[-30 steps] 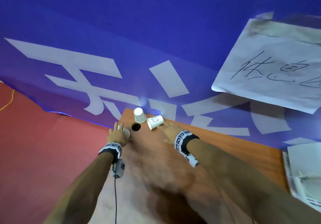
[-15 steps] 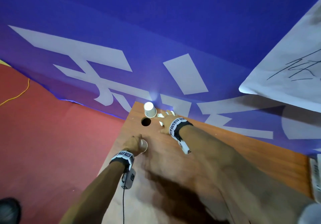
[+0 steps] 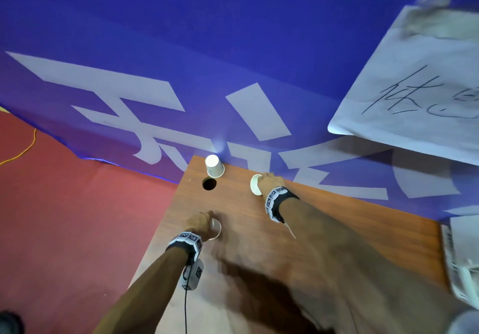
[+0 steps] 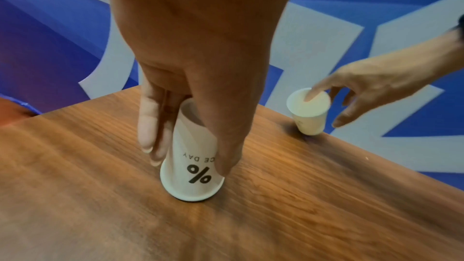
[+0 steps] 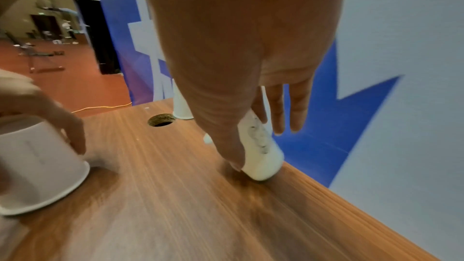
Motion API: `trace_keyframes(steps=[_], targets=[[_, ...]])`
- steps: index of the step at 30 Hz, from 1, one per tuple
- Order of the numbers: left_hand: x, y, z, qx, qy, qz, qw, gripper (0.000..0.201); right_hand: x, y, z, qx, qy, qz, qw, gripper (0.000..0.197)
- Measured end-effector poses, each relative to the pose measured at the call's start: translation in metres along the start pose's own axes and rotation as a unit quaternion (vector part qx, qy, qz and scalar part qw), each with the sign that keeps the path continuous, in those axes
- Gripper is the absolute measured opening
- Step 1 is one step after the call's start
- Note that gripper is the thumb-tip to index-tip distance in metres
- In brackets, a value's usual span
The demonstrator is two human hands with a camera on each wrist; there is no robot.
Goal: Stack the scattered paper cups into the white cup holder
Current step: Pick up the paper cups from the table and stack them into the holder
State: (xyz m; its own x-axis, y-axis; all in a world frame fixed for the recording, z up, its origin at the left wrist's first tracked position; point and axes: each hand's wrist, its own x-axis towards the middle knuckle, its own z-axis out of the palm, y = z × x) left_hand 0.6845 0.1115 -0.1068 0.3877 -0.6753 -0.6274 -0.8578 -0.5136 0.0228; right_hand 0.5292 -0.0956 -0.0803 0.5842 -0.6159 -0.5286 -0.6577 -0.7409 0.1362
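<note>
On the tabletop, near its left edge, my left hand grips a cup standing mouth down, fingers on one side and thumb on the other, a "%" mark facing the wrist camera. Farther right, by the far edge, my right hand holds a second cup, tilted, base on the wood, forefinger inside the mouth and thumb against its wall. A third cup stands upside down at the far left corner, just beyond a round hole. A blue banner hangs behind.
</note>
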Motion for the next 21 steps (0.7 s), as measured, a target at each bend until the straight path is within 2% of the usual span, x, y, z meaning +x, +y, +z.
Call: trace_keyframes(steps=[3,5,7,9,11,13,15,17,21], targets=[[-0.014,0.027,-0.005,0.006,0.012,0.023,1.0,0.05,-0.016,0.023,0.001,0.085,0.022,0.046,0.995,0.041],[-0.022,0.047,-0.012,-0.023,0.02,0.034,0.999,0.056,-0.035,0.039,-0.002,0.147,0.043,0.064,0.986,0.039],[-0.032,0.07,-0.021,-0.052,0.035,0.045,0.997,0.063,-0.053,0.055,-0.002,0.204,0.058,0.084,0.974,0.045],[-0.043,0.095,-0.03,-0.053,0.061,0.053,0.995,0.066,-0.074,0.072,-0.002,0.269,0.046,0.1,0.957,0.049],[-0.058,0.122,-0.038,-0.048,0.096,0.063,0.992,0.068,-0.096,0.09,0.004,0.353,0.048,0.117,0.927,0.049],[-0.074,0.147,-0.045,-0.058,0.125,0.077,0.987,0.067,-0.121,0.105,0.01,0.438,0.076,0.144,0.884,0.043],[-0.091,0.172,-0.05,-0.074,0.151,0.097,0.981,0.065,-0.147,0.118,0.017,0.525,0.113,0.165,0.827,0.033],[-0.106,0.196,-0.055,-0.097,0.172,0.111,0.974,0.066,-0.175,0.128,0.025,0.623,0.152,0.17,0.748,0.027],[-0.138,0.247,-0.065,-0.117,0.226,0.134,0.958,0.066,-0.231,0.148,0.044,0.751,0.205,0.168,0.605,0.037]])
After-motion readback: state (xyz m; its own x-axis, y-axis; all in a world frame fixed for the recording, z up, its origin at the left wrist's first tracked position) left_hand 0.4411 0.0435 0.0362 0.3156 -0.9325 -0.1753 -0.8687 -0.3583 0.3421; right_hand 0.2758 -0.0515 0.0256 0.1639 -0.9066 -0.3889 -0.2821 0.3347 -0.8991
